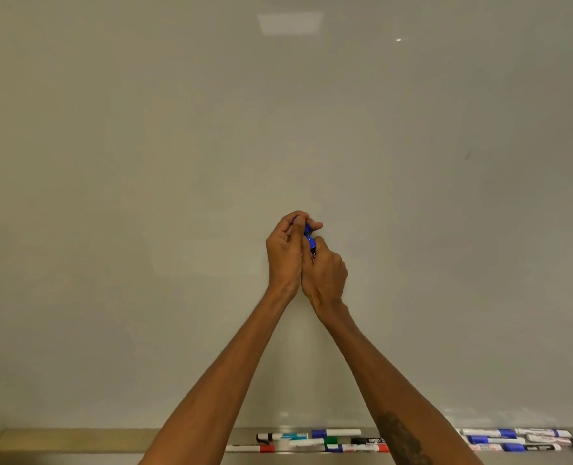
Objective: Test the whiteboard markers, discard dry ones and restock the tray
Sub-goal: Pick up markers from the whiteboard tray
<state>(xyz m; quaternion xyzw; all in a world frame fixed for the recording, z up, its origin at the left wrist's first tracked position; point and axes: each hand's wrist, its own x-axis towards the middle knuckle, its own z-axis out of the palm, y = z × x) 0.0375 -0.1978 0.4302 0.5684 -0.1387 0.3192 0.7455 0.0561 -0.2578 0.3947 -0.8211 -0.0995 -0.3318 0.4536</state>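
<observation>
Centre of frame: your left hand (285,253) and right hand (327,276) meet before the whiteboard (177,162), both with fingers curled round one blue marker (310,242) — the left on its upper end, the right on the barrel below. Whether the cap is coming off or going on cannot be told. The board shows no test strokes near your hands. Along the bottom edge, the tray (76,439) holds loose markers (335,433) at lower centre and lower right — seemingly unsorted. Testing looks early; discarding and restocking remain.
</observation>
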